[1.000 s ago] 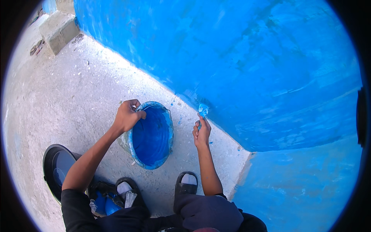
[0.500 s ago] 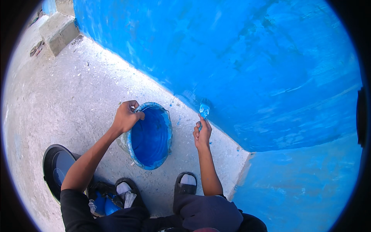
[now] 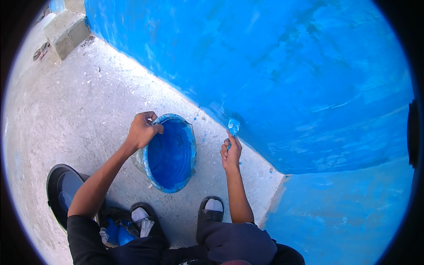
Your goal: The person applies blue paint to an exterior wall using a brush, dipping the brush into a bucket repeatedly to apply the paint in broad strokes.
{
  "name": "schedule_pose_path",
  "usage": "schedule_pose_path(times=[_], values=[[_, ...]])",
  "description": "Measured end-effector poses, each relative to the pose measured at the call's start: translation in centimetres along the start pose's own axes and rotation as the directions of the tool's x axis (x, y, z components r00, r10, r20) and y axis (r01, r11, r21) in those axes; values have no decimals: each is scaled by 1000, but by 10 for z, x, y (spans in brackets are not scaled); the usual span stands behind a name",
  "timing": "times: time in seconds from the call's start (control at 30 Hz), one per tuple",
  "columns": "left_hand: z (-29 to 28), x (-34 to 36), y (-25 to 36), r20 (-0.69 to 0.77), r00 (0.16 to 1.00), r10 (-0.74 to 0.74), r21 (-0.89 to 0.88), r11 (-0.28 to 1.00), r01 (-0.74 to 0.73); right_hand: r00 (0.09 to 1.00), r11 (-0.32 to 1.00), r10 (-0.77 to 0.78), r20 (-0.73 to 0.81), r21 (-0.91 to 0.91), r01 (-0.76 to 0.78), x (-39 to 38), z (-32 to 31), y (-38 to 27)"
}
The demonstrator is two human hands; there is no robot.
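My left hand (image 3: 143,131) is closed on the rim of a paint bucket (image 3: 171,154), which tilts so that its blue-coated inside faces me. In my right hand (image 3: 231,152) is a paintbrush (image 3: 234,126), its handle wrapped by the fingers. Light-blue paint smears its upper part. The bristles point at the foot of the blue wall (image 3: 282,88) and seem to touch it, though they blend into its colour. Darker, patchy strokes show on the wall around the brush.
A black tub (image 3: 62,187) stands left of my left forearm, with blue items (image 3: 119,232) beside my foot. My sandalled feet (image 3: 211,210) are on the rough concrete floor (image 3: 92,119). A concrete step (image 3: 70,35) juts out at the far left; a lighter blue wall (image 3: 344,212) meets the floor's right edge.
My left hand and the bucket have shifted very slightly left and upward in view. The brush and my right hand have barely moved.
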State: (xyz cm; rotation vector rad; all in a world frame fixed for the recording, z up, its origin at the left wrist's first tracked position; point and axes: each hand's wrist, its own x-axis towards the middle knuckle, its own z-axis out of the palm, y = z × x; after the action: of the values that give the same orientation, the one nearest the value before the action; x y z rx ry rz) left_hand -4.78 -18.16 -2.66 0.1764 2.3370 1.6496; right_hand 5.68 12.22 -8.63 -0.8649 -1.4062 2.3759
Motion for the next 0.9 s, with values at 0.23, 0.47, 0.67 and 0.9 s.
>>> schedule_pose_path(times=[0.23, 0.47, 0.67, 0.9], values=[[-3, 1, -8, -5, 1000, -10, -8, 1000, 10, 951, 957, 32, 308, -284, 60, -31, 14, -3], [0, -3, -2, 3, 1000, 1, 1, 1000, -1, 904, 884, 145, 401, -463, 63, -53, 18, 1], [2, -6, 3, 16, 1000, 0, 48, 999, -1, 893, 864, 156, 422, -496, 83, -57, 15, -3], [3, -6, 1, 16, 1000, -13, 88, 996, 11, 884, 858, 165, 437, -506, 90, -61, 13, -10]])
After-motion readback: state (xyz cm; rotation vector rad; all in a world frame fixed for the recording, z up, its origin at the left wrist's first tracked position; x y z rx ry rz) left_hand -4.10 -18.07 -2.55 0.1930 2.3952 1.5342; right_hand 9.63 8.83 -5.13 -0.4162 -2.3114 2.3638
